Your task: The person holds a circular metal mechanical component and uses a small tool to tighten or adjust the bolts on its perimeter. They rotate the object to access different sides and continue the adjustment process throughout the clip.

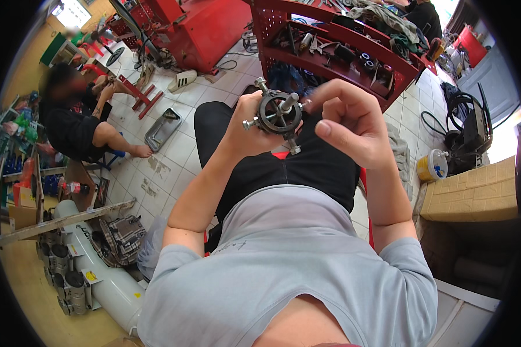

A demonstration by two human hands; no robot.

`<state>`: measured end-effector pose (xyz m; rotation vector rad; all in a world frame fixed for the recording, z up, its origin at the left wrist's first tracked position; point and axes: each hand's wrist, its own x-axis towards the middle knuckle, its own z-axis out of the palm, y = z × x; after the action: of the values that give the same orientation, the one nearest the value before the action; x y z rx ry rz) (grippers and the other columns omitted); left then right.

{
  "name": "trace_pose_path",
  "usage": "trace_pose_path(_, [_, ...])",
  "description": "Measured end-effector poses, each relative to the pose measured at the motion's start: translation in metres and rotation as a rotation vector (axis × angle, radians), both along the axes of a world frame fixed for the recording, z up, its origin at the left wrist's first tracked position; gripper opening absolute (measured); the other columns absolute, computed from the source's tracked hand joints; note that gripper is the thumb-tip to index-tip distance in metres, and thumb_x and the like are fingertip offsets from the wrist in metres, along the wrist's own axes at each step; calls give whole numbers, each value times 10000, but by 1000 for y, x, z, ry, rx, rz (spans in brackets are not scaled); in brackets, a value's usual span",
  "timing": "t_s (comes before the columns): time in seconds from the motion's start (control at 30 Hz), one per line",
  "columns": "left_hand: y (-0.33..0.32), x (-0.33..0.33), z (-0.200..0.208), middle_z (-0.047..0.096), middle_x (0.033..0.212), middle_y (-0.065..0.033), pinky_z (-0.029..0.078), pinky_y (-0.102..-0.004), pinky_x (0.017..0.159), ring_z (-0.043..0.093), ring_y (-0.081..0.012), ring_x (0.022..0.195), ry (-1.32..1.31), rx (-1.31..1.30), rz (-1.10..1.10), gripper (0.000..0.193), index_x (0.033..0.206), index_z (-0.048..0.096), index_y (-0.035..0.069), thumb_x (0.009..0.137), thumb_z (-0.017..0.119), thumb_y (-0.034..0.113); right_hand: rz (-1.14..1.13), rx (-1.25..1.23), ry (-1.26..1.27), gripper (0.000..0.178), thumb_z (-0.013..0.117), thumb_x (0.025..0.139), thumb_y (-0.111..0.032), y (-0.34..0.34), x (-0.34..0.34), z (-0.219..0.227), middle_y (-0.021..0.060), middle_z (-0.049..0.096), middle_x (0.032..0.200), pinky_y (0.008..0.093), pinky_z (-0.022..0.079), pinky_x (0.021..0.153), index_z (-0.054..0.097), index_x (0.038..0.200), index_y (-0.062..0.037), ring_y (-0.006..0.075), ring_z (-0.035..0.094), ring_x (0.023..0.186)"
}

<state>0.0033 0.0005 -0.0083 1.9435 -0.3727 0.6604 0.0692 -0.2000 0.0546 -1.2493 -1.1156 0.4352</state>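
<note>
My left hand (248,128) is closed around a dark metal ring fitted with bolts (270,122), held above my lap. Several silvery bolts stick outward from its rim, and a thicker bolt (289,103) rises through the middle. Beside it on the right, my right hand (353,124) has its fingers curled and its thumb apart from them. The blurred index fingertip is at the head of the right-hand bolt (305,105); whether it touches cannot be made out. My left palm and most of its fingers are hidden behind the ring.
Ahead stands a red tool cart (336,69) loaded with tools and parts. A metal tray (163,130) and a slipper (182,81) lie on the tiled floor. Another person (69,124) sits at the left. A yellow-white bucket (432,166) stands at the right.
</note>
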Motion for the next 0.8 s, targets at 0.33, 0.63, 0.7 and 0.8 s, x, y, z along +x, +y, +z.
trace_pose_path(0.33, [-1, 0, -1, 701, 741, -79, 501, -293, 631, 648, -155, 643, -21, -17, 10, 309, 885, 700, 12, 651, 851, 146, 15, -7, 45, 259, 730, 858, -125, 5, -7, -3, -56, 429, 536, 230, 252, 467, 620, 1062, -9, 3, 373, 510])
trace_pose_path(0.63, [0, 0, 0, 704, 747, -71, 503, -292, 623, 652, -153, 637, -38, 7, -13, 285, 892, 705, 9, 670, 839, 128, 37, -6, 32, 276, 734, 858, -118, 5, -8, -3, -60, 424, 587, 227, 247, 494, 503, 723, -48, 28, 310, 543])
trace_pose_path(0.7, [-2, -2, 3, 707, 755, -74, 503, -292, 621, 653, -152, 636, -8, 39, 25, 285, 889, 705, 10, 671, 841, 131, 49, -26, -4, 245, 732, 857, -114, 6, -7, -4, -61, 428, 592, 224, 246, 496, 521, 752, -44, 24, 311, 544])
trace_pose_path(0.8, [2, 1, 0, 711, 759, -80, 508, -291, 632, 661, -156, 645, -61, 14, -32, 287, 889, 706, 13, 665, 840, 132, 38, 28, -98, 170, 729, 853, -106, 2, 7, -15, -59, 450, 582, 221, 250, 492, 588, 904, -25, 13, 329, 533])
